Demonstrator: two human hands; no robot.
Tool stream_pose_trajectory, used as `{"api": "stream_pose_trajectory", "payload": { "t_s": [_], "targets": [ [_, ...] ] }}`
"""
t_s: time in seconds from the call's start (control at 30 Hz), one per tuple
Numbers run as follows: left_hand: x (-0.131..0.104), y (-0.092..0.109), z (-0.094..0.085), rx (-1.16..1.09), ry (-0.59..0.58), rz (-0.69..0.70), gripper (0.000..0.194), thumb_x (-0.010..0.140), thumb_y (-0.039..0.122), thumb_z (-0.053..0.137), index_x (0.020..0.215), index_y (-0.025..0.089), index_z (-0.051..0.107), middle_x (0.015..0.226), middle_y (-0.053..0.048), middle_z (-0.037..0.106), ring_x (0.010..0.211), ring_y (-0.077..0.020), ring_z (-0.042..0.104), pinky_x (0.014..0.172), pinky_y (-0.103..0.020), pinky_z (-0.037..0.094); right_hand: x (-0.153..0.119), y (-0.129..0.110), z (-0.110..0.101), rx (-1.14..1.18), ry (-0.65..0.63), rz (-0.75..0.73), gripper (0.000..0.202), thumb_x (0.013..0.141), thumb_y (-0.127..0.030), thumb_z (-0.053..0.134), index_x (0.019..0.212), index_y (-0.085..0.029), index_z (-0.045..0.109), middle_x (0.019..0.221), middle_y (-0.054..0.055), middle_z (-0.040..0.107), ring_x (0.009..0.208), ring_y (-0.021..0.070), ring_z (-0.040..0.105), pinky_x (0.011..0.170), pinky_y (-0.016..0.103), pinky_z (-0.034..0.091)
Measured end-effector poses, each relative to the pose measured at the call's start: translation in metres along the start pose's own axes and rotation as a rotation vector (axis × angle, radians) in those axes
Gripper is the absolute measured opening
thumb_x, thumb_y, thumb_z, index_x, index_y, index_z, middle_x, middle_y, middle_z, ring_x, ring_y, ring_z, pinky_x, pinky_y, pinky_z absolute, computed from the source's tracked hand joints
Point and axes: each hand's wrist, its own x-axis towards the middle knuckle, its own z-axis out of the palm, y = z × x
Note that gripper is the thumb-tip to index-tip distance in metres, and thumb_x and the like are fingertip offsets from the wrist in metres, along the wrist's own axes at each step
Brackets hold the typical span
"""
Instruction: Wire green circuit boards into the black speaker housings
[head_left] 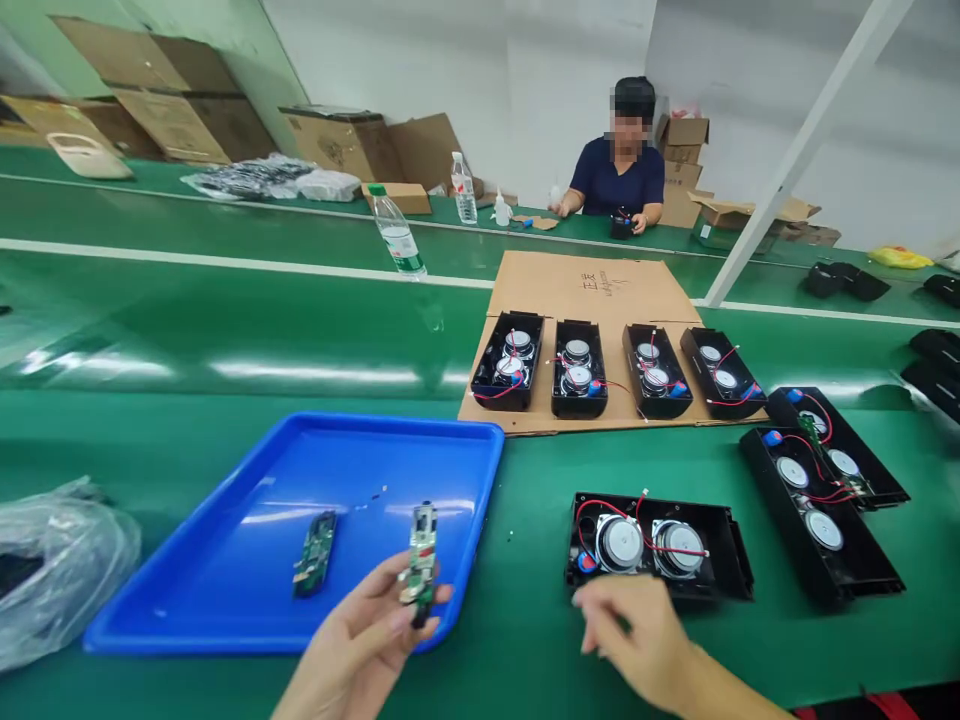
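Observation:
My left hand (367, 630) pinches a narrow green circuit board (422, 560) upright between thumb and fingers, over the near right part of a blue tray (292, 640). A second circuit board (315, 552) lies in that tray. My right hand (637, 635) is at the near edge of a black speaker housing (724, 555), its fingers curled together and no object visible in them. Two round speakers, red wires and a blue-wrapped part (586, 562) sit inside this housing. Whether my fingers touch its edge, I cannot tell.
Several more speaker housings (577, 400) stand on a flat cardboard sheet (585, 285); two others (840, 560) overlap at right. A plastic bag (67, 570) lies left. A water bottle (397, 235) stands farther back. Across the bench, a co-worker (621, 165) holds a black part.

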Motion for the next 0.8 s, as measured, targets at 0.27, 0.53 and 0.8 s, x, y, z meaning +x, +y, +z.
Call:
{"api": "stream_pose_trajectory", "payload": {
  "t_s": [0.27,0.53,0.8],
  "targets": [
    [-0.017,-0.031,0.056,-0.066,-0.306,-0.090,0.040,0.056,0.031,0.081,0.083,0.018,0.054,0.101,-0.010,0.069,0.082,-0.0251,0.068,0.068,-0.033,0.056,0.031,0.008,-0.049,0.270,0.203,0.362,0.043,0.074,-0.044,0.060,0.106,-0.016,0.063,0.067,0.002,0.064,0.048,0.0124,0.056,0.043,0.024,0.048],
    [-0.014,-0.040,0.061,-0.079,-0.318,0.005,0.053,0.056,0.029,0.081,0.099,0.020,0.051,0.096,-0.009,0.068,0.077,-0.0217,0.067,0.064,-0.031,0.055,0.054,-0.008,-0.028,0.736,0.284,0.015,0.023,0.070,-0.045,0.072,0.073,-0.023,0.066,0.077,0.002,0.070,0.082,0.0189,0.065,0.085,0.038,0.050],
    [-0.022,-0.036,0.066,-0.087,-0.356,0.084,0.052,0.051,0.029,0.083,0.099,0.017,0.065,0.094,-0.008,0.065,0.079,-0.0211,0.062,0.060,-0.027,0.055,0.048,-0.028,-0.022,0.133,0.035,-0.121,0.024,0.085,-0.040,0.057,0.077,-0.020,0.067,0.068,0.004,0.068,0.048,0.0137,0.056,0.049,0.028,0.047]
  ]
}}
